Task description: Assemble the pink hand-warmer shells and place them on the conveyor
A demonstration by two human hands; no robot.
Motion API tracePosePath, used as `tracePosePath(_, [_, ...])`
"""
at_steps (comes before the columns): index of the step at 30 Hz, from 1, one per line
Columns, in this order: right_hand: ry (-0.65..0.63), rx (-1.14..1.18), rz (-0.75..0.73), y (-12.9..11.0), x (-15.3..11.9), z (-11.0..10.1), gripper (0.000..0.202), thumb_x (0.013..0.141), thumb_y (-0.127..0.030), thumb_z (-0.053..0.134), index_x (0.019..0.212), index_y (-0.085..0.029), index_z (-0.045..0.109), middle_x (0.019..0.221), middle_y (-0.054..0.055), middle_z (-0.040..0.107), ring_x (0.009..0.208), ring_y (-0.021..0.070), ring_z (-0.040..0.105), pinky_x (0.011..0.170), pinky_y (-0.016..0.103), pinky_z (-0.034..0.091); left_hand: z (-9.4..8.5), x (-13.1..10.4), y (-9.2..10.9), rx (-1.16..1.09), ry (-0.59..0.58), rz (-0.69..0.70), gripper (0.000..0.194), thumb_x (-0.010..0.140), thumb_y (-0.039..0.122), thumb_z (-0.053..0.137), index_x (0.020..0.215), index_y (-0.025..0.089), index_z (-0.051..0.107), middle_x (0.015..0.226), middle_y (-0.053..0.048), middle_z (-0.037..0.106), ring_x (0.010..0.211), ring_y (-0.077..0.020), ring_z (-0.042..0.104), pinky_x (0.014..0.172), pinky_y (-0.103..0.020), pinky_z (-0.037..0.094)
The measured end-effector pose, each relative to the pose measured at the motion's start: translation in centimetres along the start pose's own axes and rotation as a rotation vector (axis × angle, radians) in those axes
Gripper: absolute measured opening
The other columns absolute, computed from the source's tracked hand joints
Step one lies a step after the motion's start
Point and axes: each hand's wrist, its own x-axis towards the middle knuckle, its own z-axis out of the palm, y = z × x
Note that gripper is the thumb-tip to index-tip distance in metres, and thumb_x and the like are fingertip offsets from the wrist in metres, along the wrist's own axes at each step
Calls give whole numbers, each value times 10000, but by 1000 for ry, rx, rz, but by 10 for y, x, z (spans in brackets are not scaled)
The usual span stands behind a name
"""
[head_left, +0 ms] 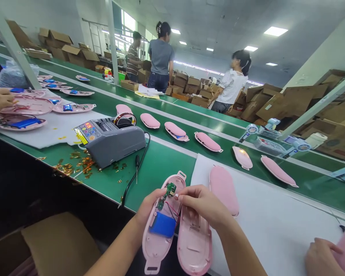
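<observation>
My left hand point(151, 203) holds an open pink shell point(163, 245) by its left edge, thumb near the green circuit board point(171, 189). A blue battery point(163, 224) lies in that shell, with thin red and black wires running from it. In my right hand point(199, 201) a small white connector point(176, 196) is pinched between thumb and finger, beside the board. Under that hand lies the second pink shell half point(194, 249), inner side up, close against the first.
A grey tape dispenser point(115, 142) stands left, with orange scraps point(77, 165) and a screwdriver point(137, 165) nearby. Closed pink cases point(208, 142) line the green table. Another person's hand point(319, 257) touches a pink case at right; another's hand point(0, 100) is at left.
</observation>
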Motion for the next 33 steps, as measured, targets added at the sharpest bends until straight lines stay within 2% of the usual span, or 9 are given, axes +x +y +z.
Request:
tracePosePath(5, [110,-141,-66,-8,3,10,143,643,-228,519,521,-180,463,537,-51,411,556,93,360,522,237,260,5,0,0,-3,-13,18,359,783,335,626,1000,58,695,793,-116,742,808,-262,693,837,-364,482])
tracePosePath(8, [105,-166,-98,-7,4,12,120,637,-241,487,538,-186,447,550,-51,407,568,99,356,531,240,263,10,-1,1,-17,-10,61,338,775,295,644,1029,75,686,781,-96,743,803,-246,697,829,-337,485])
tracePosePath(13, [94,-167,-136,-4,6,10,144,654,-283,466,551,-193,418,550,-58,359,556,94,316,520,242,237,15,0,-1,0,97,93,399,791,258,643,1173,148,618,836,-67,745,732,-210,697,689,-286,503])
tracePosePath(16, [85,-181,-148,-2,7,9,137,652,-275,462,551,-192,421,551,-58,358,557,93,315,521,241,238,14,0,-4,-6,167,80,369,763,275,679,1103,131,653,807,-70,744,656,-192,685,636,-267,496])
tracePosePath(20, [106,-211,-158,-2,6,10,94,637,-253,446,575,-184,461,573,-49,416,578,98,361,536,236,268,17,1,-4,-29,180,56,290,759,285,683,981,99,697,750,-73,741,689,-206,692,745,-299,507])
tracePosePath(24, [106,-216,-153,0,6,10,98,638,-259,437,582,-183,463,574,-49,417,571,97,364,530,235,270,20,2,-3,-55,131,30,335,731,309,713,974,79,703,790,-92,747,831,-247,697,859,-324,488])
tracePosePath(29, [98,-200,-160,4,8,8,99,638,-260,434,571,-187,444,565,-53,401,569,92,359,526,230,269,15,5,-8,-59,79,66,416,770,324,688,1114,93,660,949,-110,739,976,-263,668,928,-336,461])
tracePosePath(33, [83,-183,-143,5,7,5,99,644,-259,444,571,-192,440,538,-56,396,531,89,375,497,226,262,13,5,-12,-2,109,147,473,829,277,629,1280,154,554,1038,-96,722,997,-243,665,951,-340,449])
